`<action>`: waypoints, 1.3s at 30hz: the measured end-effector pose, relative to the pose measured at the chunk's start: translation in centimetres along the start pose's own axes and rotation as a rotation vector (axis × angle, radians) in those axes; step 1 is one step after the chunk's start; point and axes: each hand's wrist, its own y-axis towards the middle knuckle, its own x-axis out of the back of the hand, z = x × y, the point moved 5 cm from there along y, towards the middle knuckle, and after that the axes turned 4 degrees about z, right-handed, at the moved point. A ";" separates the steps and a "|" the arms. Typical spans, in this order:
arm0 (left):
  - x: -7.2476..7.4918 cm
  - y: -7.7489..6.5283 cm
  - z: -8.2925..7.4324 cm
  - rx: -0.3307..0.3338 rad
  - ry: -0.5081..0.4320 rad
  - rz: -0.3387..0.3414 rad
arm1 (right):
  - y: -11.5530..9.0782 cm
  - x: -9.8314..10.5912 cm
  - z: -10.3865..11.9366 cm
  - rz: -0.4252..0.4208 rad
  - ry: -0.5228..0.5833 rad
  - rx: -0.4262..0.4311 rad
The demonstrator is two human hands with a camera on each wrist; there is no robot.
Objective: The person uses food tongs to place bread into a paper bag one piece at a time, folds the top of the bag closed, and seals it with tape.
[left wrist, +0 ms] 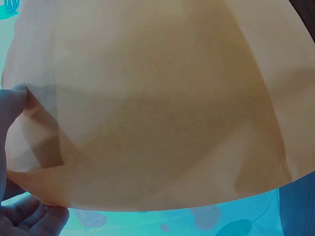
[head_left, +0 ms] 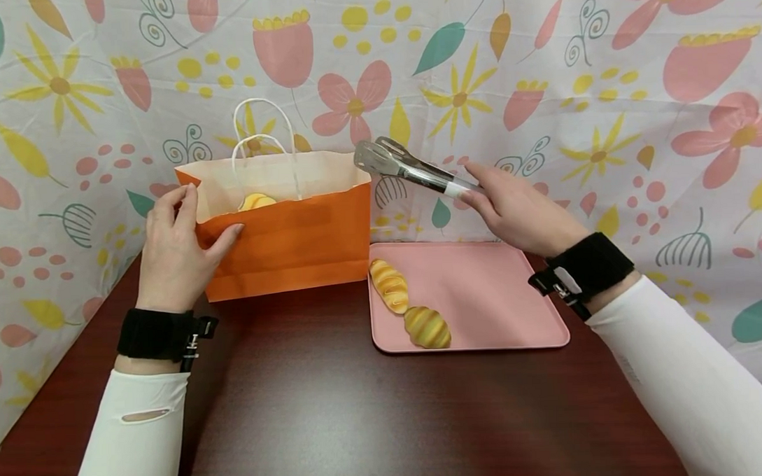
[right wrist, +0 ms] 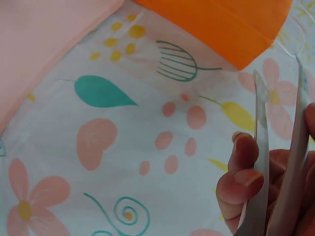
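Note:
An orange paper bag (head_left: 286, 241) with white rope handles stands upright at the back left, its top open. Just inside its mouth shows a yellow bread piece (head_left: 257, 201). My left hand (head_left: 178, 248) grips the bag's left edge, thumb on the front; the left wrist view shows its fingers (left wrist: 49, 219) pinching the paper. My right hand (head_left: 525, 208) holds metal tongs (head_left: 410, 168), their tips spread slightly at the bag's upper right corner with nothing between them. In the right wrist view, fingers (right wrist: 244, 152) wrap the tong arms (right wrist: 290, 182).
A pink tray (head_left: 484, 290) lies right of the bag on the dark wooden table (head_left: 336, 407). On its left side are a long striped bread (head_left: 390, 287) and a greenish-brown striped bread (head_left: 427, 327). A flower-patterned cloth (head_left: 476, 73) hangs close behind.

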 end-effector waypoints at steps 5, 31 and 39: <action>0.0 0.0 0.1 0.000 0.001 -0.002 | -1.8 -0.9 -0.8 -0.046 0.026 -0.037; 0.0 0.1 0.1 0.002 0.002 -0.005 | -8.6 -10.0 -3.0 0.078 -0.016 -0.238; 0.0 0.0 0.0 -0.008 0.004 -0.008 | -8.8 -12.4 -2.2 0.092 -0.112 -0.179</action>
